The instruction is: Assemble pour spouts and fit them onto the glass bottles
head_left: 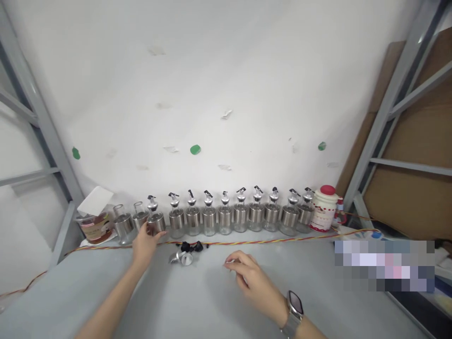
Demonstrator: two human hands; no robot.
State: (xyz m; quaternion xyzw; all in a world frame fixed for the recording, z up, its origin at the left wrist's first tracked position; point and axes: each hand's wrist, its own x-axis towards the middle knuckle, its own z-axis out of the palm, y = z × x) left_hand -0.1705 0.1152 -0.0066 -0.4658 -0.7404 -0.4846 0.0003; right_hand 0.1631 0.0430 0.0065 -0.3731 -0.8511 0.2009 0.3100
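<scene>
My left hand (144,245) is closed around the lower part of a glass oil bottle (155,220) with a steel sleeve and a pour spout. Two similar bottles without spouts, one an uncapped bottle (123,225), stand to its left. To its right runs a row of several spouted bottles (225,215) along the wall. My right hand (249,278), a watch on its wrist, hovers over the table with loosely bent fingers, apparently holding nothing. Between the hands lie loose silver spout tops (182,257) and small black stoppers (191,246).
A red-and-yellow twisted cord (247,242) crosses the grey table (197,306) before the bottles. A plastic tub (96,229) stands at the left end, a white jar with a red lid (323,209) at the right. Metal frame posts (379,122) flank the table; items at right are blurred out.
</scene>
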